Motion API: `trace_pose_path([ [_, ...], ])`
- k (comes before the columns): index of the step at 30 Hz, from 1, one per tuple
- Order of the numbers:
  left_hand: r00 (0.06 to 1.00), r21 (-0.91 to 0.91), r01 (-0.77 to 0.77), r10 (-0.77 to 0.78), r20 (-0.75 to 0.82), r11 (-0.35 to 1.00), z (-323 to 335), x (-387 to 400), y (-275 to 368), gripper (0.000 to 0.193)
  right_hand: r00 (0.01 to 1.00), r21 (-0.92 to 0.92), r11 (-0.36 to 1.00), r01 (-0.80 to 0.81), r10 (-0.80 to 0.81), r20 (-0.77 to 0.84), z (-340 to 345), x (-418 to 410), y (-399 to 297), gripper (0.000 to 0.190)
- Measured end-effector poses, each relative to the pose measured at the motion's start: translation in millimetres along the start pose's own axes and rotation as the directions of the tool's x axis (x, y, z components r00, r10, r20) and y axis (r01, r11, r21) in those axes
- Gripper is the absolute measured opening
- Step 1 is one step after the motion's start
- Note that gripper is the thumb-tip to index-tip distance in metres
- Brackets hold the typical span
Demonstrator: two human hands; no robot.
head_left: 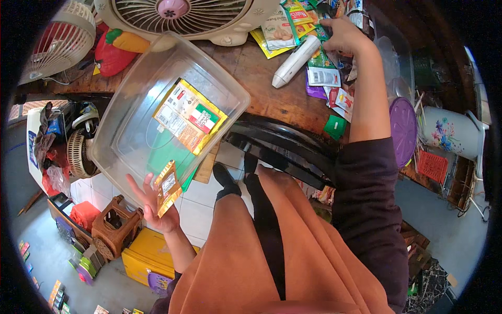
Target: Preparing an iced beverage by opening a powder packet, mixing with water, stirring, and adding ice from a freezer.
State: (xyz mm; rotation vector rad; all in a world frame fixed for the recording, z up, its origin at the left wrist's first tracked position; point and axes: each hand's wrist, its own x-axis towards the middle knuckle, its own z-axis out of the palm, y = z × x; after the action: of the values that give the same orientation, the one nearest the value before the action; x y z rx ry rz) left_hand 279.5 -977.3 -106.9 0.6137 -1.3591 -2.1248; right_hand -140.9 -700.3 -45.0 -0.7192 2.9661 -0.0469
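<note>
My left hand (159, 208) is at the near edge of a clear plastic container (129, 90), with a small gold sachet (168, 188) held between thumb and fingers. Inside the container lie yellow-edged drink sachets (188, 117), the top one with a green and red panel. My right hand (345, 35) reaches into a pile of mixed seasoning sachets at the top right, its fingers spread; whether it grips one is unclear. Beside it on the wooden table lie a white cylinder with a tapered end (296, 62), a garlic seasoning packet (279, 31) and a small green sachet (335, 126).
A large fan (219, 33) stands beyond the container, a smaller fan (59, 43) at the left. A black chair (282, 137) is by the table edge. A purple round lid (403, 131) and a flowered white container (451, 131) stand at the right.
</note>
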Motion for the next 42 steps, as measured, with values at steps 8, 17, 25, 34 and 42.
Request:
trace_pose_path([
  [8, 0.999, -0.003, 0.007, -0.007, -0.039, 1.0, 6, -3, 2, 0.089, 0.933, -0.063, 0.994, -0.09, 0.106, 0.344, -9, 16, -8, 0.073],
  [17, 0.997, -0.021, 0.011, -0.013, -0.076, 1.0, 0, -8, 2, 0.092, 0.969, 0.168, 0.98, -0.107, 0.066, 0.237, -5, 13, -15, 0.076],
  [25, 0.996, -0.004, 0.013, -0.013, -0.085, 1.0, 7, -4, 0, 0.094, 0.993, 0.026, 0.993, -0.119, 0.119, 0.021, -36, -6, -25, 0.053],
  [34, 0.996, -0.018, -0.003, 0.002, -0.093, 1.0, 7, -3, 0, 0.093, 0.966, 0.615, 0.751, 0.238, -0.118, -0.229, -107, -96, -104, 0.033],
  [42, 0.991, -0.02, 0.034, -0.036, -0.131, 0.999, 11, -2, 1, 0.094, 0.681, 0.391, 0.586, 0.71, -0.712, -0.17, -34, -124, -277, 0.019],
])
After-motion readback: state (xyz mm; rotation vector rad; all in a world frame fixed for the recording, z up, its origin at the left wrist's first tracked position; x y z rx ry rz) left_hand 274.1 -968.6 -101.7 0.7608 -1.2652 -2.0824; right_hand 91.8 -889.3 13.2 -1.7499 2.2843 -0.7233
